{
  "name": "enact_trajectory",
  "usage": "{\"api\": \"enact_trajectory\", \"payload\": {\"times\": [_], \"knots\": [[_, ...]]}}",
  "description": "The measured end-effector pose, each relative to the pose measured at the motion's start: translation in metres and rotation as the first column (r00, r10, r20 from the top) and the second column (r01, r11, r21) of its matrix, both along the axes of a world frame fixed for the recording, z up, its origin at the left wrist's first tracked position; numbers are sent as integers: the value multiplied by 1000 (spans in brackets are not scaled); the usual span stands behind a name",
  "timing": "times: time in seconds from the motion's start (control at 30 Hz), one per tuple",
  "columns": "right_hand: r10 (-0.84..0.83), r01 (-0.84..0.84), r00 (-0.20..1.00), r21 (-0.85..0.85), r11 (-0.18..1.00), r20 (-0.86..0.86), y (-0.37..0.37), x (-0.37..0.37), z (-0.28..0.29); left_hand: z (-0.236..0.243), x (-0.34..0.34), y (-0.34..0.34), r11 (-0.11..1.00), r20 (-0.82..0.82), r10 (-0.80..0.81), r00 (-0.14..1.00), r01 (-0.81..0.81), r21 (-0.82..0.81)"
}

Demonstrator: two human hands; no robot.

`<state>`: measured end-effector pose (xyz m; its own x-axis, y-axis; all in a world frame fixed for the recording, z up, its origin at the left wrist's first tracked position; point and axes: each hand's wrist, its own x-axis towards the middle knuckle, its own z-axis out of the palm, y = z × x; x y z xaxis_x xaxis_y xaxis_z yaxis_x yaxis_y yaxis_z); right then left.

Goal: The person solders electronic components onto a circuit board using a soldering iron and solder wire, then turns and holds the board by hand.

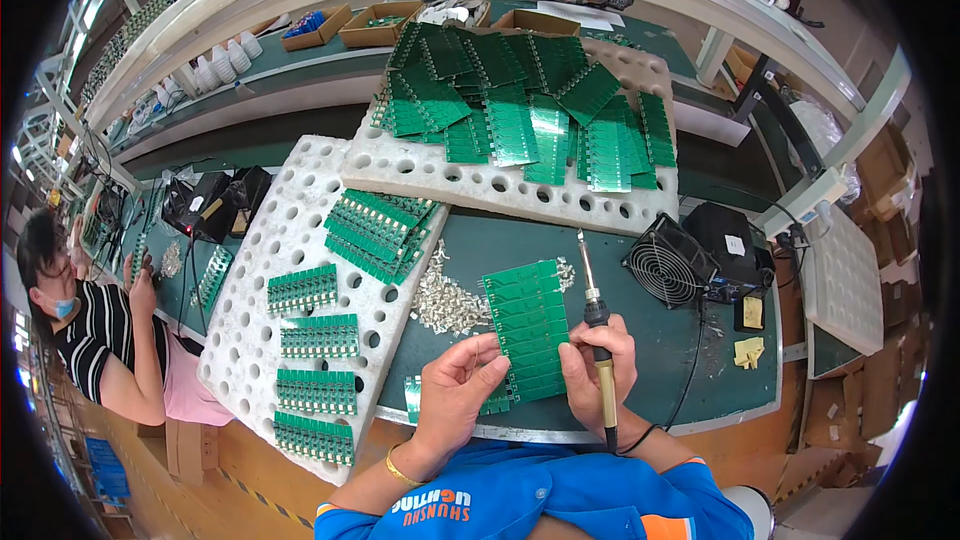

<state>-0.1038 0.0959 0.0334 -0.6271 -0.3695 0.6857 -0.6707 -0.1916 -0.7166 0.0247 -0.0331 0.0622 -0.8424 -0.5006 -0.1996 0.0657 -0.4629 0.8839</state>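
White perforated foam in a thick slab (560, 210) carries a heaped pile of green circuit boards (515, 125), seen from the head; a second, lower white foam slab (225, 365) bears a stack of boards (375, 237) and four single boards in a column. On the shelf behind, one brown cardboard box (331, 29) holds blue items, another small green pieces. The left hand (462, 390) pinches the lower left of a green rectangular circuit board (525, 325), raised above the dark green counter (470, 240). The right hand (600, 365) is clamped on a black-and-tan soldering iron (604, 370), tip upward, its thumb at the board's right edge.
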Motion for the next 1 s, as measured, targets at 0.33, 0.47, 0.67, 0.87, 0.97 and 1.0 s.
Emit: {"api": "enact_trajectory", "payload": {"times": [0.33,0.47,0.67,0.87,0.97,1.0], "knots": [[0,-1,992,-10,1000,-126,5,1,1,-2,0,1,999,19,3,1000,-3,35],[-8,6,996,-26,1000,-91,5,1,0,-2,0,1,999,-1,-17,1000,17,46],[52,-52,999,-5,999,2,15,5,-5,-2,-1,-2,996,-72,33,997,-27,79],[82,-83,994,7,997,68,24,7,-8,2,-7,-2,995,-69,63,996,-57,80],[79,-79,996,-2,997,37,27,8,-10,0,-6,-4,994,-69,65,996,-59,90],[82,-82,996,5,997,25,29,8,-10,-1,-6,-4,994,-61,49,997,-43,99]]}}
